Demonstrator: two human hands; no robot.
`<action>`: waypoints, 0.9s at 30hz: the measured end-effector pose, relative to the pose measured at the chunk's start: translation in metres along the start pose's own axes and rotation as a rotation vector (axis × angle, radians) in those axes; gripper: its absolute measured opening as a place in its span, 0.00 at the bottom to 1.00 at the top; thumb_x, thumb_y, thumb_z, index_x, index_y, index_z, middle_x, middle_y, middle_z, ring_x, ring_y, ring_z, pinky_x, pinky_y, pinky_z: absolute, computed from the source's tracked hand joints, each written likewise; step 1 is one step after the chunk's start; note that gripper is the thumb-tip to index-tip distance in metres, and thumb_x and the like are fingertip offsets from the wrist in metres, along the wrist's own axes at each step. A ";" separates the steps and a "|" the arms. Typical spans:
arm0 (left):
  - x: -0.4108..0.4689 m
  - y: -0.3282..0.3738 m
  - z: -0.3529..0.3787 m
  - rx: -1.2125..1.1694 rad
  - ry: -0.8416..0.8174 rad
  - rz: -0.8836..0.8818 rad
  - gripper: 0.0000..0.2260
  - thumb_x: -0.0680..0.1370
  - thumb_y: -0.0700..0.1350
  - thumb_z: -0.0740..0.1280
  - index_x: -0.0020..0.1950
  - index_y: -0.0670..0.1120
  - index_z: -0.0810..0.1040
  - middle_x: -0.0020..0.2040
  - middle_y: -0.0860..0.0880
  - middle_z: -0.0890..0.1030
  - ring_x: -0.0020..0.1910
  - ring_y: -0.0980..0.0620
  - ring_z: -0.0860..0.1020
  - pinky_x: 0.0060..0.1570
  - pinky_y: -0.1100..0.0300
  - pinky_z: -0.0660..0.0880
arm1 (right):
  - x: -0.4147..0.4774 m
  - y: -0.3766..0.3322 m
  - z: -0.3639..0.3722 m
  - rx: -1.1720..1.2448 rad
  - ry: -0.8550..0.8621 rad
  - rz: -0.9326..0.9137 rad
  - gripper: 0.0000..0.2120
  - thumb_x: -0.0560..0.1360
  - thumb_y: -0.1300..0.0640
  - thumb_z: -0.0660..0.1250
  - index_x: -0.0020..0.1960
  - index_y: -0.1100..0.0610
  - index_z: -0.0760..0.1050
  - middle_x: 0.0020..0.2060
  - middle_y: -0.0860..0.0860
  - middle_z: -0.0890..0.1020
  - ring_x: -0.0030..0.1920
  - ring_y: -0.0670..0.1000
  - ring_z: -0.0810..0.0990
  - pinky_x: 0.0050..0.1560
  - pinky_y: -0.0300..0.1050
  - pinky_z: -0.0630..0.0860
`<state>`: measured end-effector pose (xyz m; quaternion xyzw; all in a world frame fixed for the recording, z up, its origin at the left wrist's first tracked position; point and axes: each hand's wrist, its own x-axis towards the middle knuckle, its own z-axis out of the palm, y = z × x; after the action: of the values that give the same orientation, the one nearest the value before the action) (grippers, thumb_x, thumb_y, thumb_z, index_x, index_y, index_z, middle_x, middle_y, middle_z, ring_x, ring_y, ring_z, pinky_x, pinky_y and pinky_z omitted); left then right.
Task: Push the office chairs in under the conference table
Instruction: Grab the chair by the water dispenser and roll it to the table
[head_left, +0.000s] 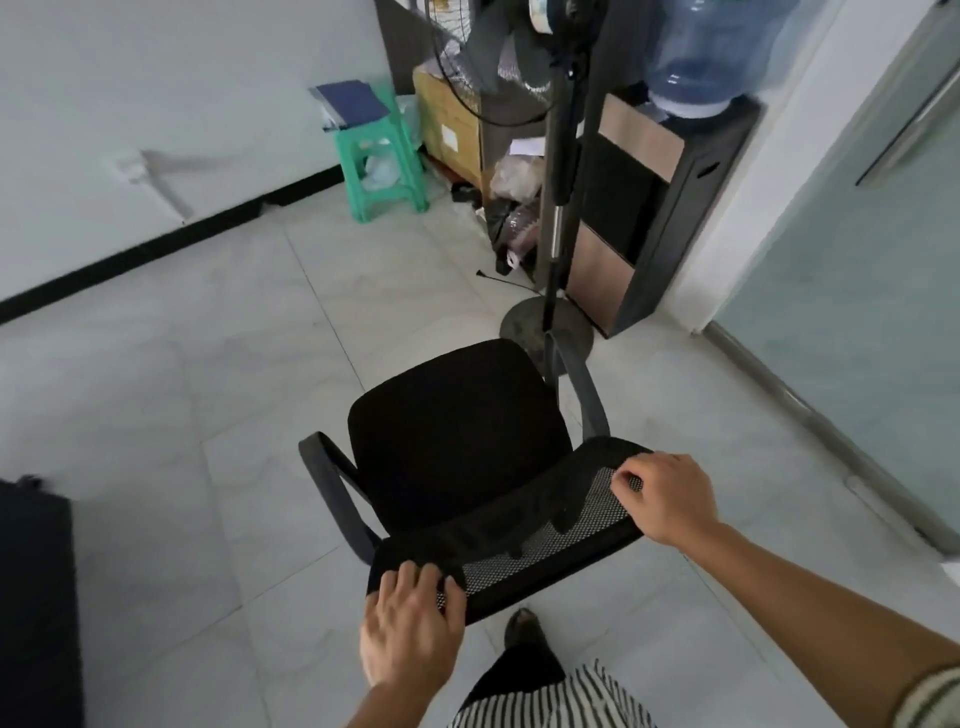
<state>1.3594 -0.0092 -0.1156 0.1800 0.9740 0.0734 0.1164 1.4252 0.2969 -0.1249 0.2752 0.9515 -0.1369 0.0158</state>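
Note:
A black office chair with a mesh backrest and two armrests stands on the tiled floor right in front of me, its seat facing away. My left hand grips the left end of the backrest's top edge. My right hand grips the right end. Both hands have fingers curled over the mesh. The chair's base and wheels are hidden under the seat. No conference table shows clearly; a dark object fills the lower left edge.
A standing fan's pole and round base stand just beyond the chair. Behind it are a water dispenser with a blue bottle, cardboard boxes, bags and a green plastic stool. A glass partition runs along the right.

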 end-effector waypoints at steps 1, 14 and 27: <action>0.007 0.002 -0.001 -0.001 0.010 -0.009 0.12 0.74 0.56 0.56 0.41 0.54 0.76 0.40 0.55 0.77 0.42 0.52 0.74 0.44 0.56 0.73 | 0.010 -0.001 0.000 -0.001 -0.010 -0.004 0.11 0.75 0.48 0.63 0.44 0.50 0.82 0.41 0.46 0.84 0.44 0.51 0.80 0.48 0.44 0.70; 0.101 0.052 -0.007 -0.062 0.126 -0.275 0.12 0.72 0.57 0.58 0.38 0.53 0.76 0.36 0.55 0.76 0.38 0.52 0.74 0.39 0.57 0.73 | 0.192 -0.009 -0.009 -0.069 -0.081 -0.292 0.13 0.74 0.46 0.60 0.42 0.50 0.81 0.38 0.45 0.83 0.40 0.49 0.78 0.47 0.46 0.73; 0.206 0.155 -0.007 -0.162 0.246 -0.788 0.16 0.75 0.56 0.52 0.41 0.52 0.77 0.39 0.55 0.77 0.41 0.52 0.75 0.42 0.57 0.72 | 0.425 -0.078 -0.017 -0.028 -0.191 -0.816 0.15 0.71 0.47 0.58 0.36 0.51 0.80 0.33 0.46 0.82 0.38 0.51 0.78 0.47 0.47 0.72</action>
<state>1.2222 0.2094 -0.1215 -0.2260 0.9661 0.1204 0.0324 1.0243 0.4594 -0.1339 -0.1386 0.9785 -0.1438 0.0522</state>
